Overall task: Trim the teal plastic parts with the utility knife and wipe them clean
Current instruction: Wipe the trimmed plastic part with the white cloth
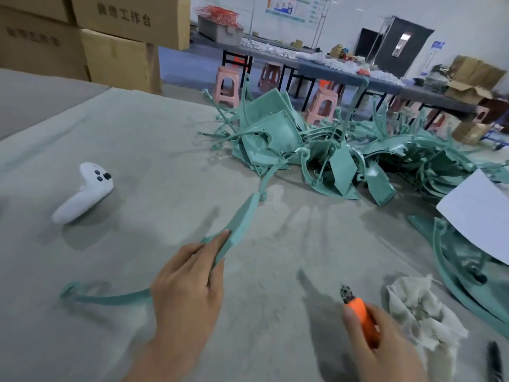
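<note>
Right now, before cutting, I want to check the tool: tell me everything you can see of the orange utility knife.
The utility knife has an orange, plastic-looking body and a dark, blurred tip pointing away from the person. The right hand grips its rear, thumb lying along the orange body. It is held over the grey table cover, left of the crumpled rag, touching nothing else visible.
</note>
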{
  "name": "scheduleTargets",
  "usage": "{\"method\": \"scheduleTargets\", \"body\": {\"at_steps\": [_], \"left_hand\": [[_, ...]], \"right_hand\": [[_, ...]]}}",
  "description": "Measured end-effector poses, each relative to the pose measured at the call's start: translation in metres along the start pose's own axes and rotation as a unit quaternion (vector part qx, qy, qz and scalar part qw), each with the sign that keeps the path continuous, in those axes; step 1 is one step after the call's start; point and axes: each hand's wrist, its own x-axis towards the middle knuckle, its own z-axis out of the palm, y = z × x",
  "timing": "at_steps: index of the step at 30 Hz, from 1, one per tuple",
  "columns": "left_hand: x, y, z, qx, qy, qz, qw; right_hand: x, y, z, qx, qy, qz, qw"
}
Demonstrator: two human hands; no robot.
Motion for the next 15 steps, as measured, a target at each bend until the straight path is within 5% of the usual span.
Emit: {"method": "scheduleTargets", "body": {"at_steps": [3,7,9,12,15], "left_hand": [[0.002,0.002,-0.002,-0.008,-0.009,0.008,1.000],[0.008,0.003,-0.008,-0.022,0.012,0.015,1.000],[0.013,0.006,-0.012,-0.030,0.020,0.014,0.999],[0.025,0.009,-0.019,-0.049,0.018,0.005,0.999],[0.041,0.010,-0.027,-0.089,-0.002,-0.025,0.996]], "right_hand": [[-0.002,0.021,-0.005,-0.105,0.029,-0.056,0.992],[0.004,0.024,-0.015,-0.135,0.199,-0.189,0.952],[0.011,0.036,-0.024,-0.141,0.301,-0.167,0.928],[0.021,0.056,-0.038,-0.209,0.193,-0.009,0.959],[0.033,0.073,-0.054,-0.090,0.103,0.058,0.989]]}}
